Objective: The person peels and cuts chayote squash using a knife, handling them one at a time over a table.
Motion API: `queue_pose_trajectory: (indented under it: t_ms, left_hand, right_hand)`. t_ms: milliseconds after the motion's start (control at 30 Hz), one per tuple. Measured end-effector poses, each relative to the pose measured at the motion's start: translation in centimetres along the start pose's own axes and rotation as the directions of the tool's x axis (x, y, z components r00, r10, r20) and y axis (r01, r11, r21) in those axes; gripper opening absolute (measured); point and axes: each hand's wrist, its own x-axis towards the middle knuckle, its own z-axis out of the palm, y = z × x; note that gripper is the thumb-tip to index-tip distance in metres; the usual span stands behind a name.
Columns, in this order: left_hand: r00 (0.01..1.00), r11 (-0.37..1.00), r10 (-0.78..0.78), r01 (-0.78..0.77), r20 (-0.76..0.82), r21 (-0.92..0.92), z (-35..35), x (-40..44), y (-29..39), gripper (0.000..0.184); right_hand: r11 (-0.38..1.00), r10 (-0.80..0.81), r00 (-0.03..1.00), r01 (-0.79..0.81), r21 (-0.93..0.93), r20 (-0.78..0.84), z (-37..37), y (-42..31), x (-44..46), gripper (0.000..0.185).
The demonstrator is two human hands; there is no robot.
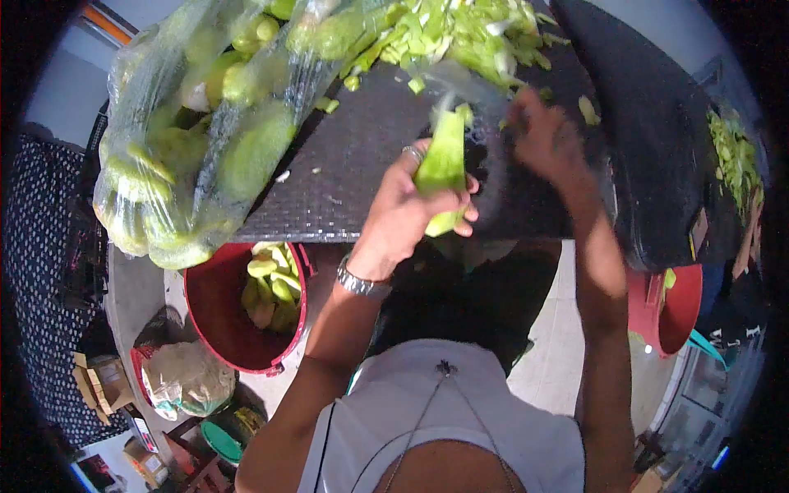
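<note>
My left hand (415, 201) is closed around a peeled pale green fruit (445, 168), which looks like a green mango, held upright above the near edge of a dark woven tabletop (353, 164). Its upper end looks cut and ragged. To the right, my right hand (546, 140) is raised with its fingers curled, smeared by motion. A grey blur like a knife blade (467, 82) reaches left from it, just above the fruit's top; its handle is hidden in the fist. Behind both hands lies a heap of cut green slivers (468, 37).
A clear plastic bag (205, 140) full of green fruit bulges over the table's left edge. Below it stands a red bucket (193, 304) with pale green pieces inside. At right are another dark table (657, 164) with green shreds and a second red bucket (678, 316).
</note>
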Motion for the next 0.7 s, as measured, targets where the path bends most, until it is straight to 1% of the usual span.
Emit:
queue_pose_trajectory:
  t_ms: [33, 67, 100, 133, 167, 233, 267, 300, 333, 367, 400, 433, 467, 500, 533, 567, 600, 633, 667, 700]
  left_hand:
    - [1.000, 1.000, -0.020, 0.020, -0.007, -0.015, 0.0, -0.5, 0.2, 0.056]
    - [1.000, 1.000, 0.000, 0.000, -0.006, -0.026, -0.1, 0.2, 1.0, 0.061]
    - [0.999, 0.999, 0.035, -0.035, -0.003, -0.020, -0.3, 1.2, 1.5, 0.059]
    - [1.000, 0.999, 0.025, -0.025, -0.015, -0.021, -0.6, 1.1, 1.3, 0.058]
    - [1.000, 1.000, 0.012, -0.012, -0.027, -0.021, -0.9, 0.5, 0.9, 0.056]
    - [1.000, 0.997, -0.026, 0.025, -0.013, -0.068, -1.7, 0.3, 1.7, 0.062]
    - [0.998, 0.994, -0.055, 0.054, -0.014, -0.094, -2.4, -0.4, 2.2, 0.065]
    - [0.997, 0.992, -0.077, 0.074, -0.028, -0.102, -3.6, -1.6, 2.4, 0.072]
    - [0.997, 0.995, -0.070, 0.071, 0.027, -0.063, -4.8, -3.3, 3.1, 0.070]
    - [0.996, 0.995, -0.088, 0.087, 0.024, 0.058, -5.1, -5.6, 5.1, 0.060]
    - [0.990, 0.981, -0.138, 0.137, -0.001, 0.139, -6.5, -7.9, 6.1, 0.057]
    - [0.987, 0.957, -0.155, 0.143, 0.029, 0.251, -9.0, -10.4, 6.6, 0.056]
    - [0.973, 0.878, -0.230, 0.212, -0.010, 0.429, -11.1, -13.0, 7.5, 0.052]
    - [0.941, 0.852, -0.279, 0.334, -0.190, 0.403, -13.7, -16.3, 7.0, 0.046]
    - [0.918, 0.808, -0.309, 0.391, -0.250, 0.441, -13.9, -18.5, 8.3, 0.044]
    - [0.905, 0.545, -0.301, 0.421, -0.299, 0.725, -18.2, -21.2, 7.6, 0.046]
    - [0.856, 0.051, -0.061, 0.517, -0.514, 0.855, -19.3, -24.8, 7.0, 0.051]
    - [0.826, -0.108, 0.133, 0.561, -0.547, 0.821, -21.2, -27.0, 5.9, 0.053]
    - [0.784, -0.254, 0.325, 0.611, -0.529, 0.750, -22.4, -28.1, 5.3, 0.055]
    - [0.754, 0.018, 0.322, 0.600, -0.572, 0.800, -20.5, -27.2, 6.7, 0.053]
  right_hand:
    - [0.995, 0.059, 0.992, -0.067, -0.077, -0.108, 0.8, 1.8, 0.6, 0.033]
    - [0.998, 0.052, 0.994, -0.054, -0.016, -0.097, 0.7, 1.8, 1.4, 0.032]
    - [0.998, 0.043, 0.996, -0.039, 0.048, -0.072, 0.6, 1.5, 1.3, 0.030]
    - [0.990, 0.056, 0.998, -0.055, 0.127, -0.007, 0.9, 0.8, -0.2, 0.029]
    - [0.983, 0.095, 0.993, -0.105, 0.148, 0.073, 1.0, 0.3, -1.0, 0.029]
    - [0.970, 0.141, 0.975, -0.171, 0.172, 0.172, 0.4, -0.3, 0.2, 0.030]
    - [0.959, 0.173, 0.966, -0.210, 0.191, 0.191, 0.7, -0.3, 0.0, 0.032]
    - [0.948, 0.198, 0.959, -0.240, 0.209, 0.201, 1.0, 0.1, 0.0, 0.033]
    - [0.936, 0.221, 0.952, -0.268, 0.227, 0.212, 1.2, 0.5, 0.2, 0.035]
    - [0.931, 0.243, 0.947, -0.288, 0.223, 0.210, 1.1, 0.5, 0.2, 0.036]
    - [0.926, 0.263, 0.942, -0.307, 0.219, 0.209, 0.7, 0.4, 0.0, 0.038]
    - [0.920, 0.282, 0.937, -0.325, 0.217, 0.208, 0.4, 0.3, -0.1, 0.039]
    - [0.915, 0.293, 0.927, -0.343, 0.213, 0.232, 0.2, 0.1, -0.3, 0.040]
    - [0.909, 0.306, 0.918, -0.361, 0.208, 0.252, -0.1, -0.1, -0.4, 0.041]
    - [0.902, 0.322, 0.906, -0.382, 0.202, 0.274, -0.4, -0.4, -0.6, 0.042]
    - [0.908, 0.331, 0.904, -0.383, 0.170, 0.270, -0.7, -0.6, -0.9, 0.043]
    - [0.916, 0.325, 0.907, -0.372, 0.149, 0.268, -0.6, -1.0, -0.7, 0.043]
    - [0.922, 0.331, 0.905, -0.371, 0.115, 0.265, -0.7, -1.3, -0.8, 0.044]
    - [0.917, 0.335, 0.903, -0.378, 0.127, 0.269, -0.7, -1.5, -0.8, 0.044]
    - [0.912, 0.343, 0.900, -0.387, 0.135, 0.268, -0.8, -1.6, -0.8, 0.044]
